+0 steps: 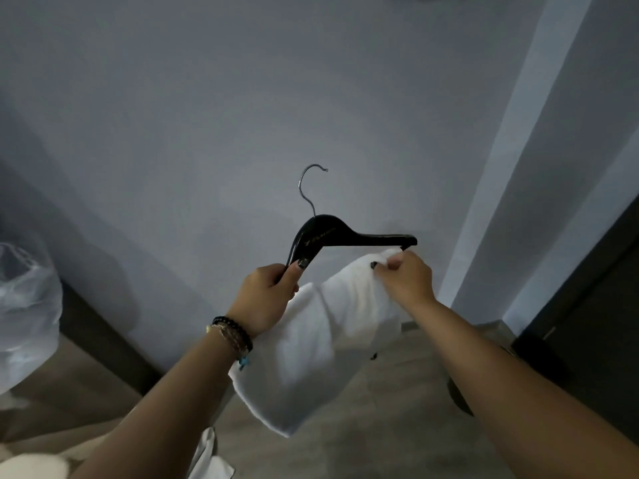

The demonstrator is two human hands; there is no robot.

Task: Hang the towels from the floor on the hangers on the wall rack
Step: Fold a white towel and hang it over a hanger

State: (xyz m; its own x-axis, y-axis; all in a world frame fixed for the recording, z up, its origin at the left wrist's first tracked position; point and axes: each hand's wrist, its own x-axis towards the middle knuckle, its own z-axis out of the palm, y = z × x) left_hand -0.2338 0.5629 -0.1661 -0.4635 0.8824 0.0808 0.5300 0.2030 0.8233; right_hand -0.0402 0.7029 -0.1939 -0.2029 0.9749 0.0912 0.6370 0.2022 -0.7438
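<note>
Fingers (pixel 294 271) grip hanger (pixel 345 236); its gold lettering unreadable.

Glossy black hanger (pixel 349 236) w/ shiny metal hook (pixel 306 188); soft matt white cloth towel (pixel 321 344).

Hanger (pixel 349 236): glossy black, faint gold lettering, silver hook; towel (pixel 321 344): plain white; wall (pixel 242 98): pale grey-blue; skirting (pixel 103 333) at 8 o'clock: dark brown; floor (pixel 397 426): grey-brown; bracelets (pixel 231 335): black beads, gold, a turquoise tag; bag (pixel 24 312) at 9 o'clock: translucent white
</note>
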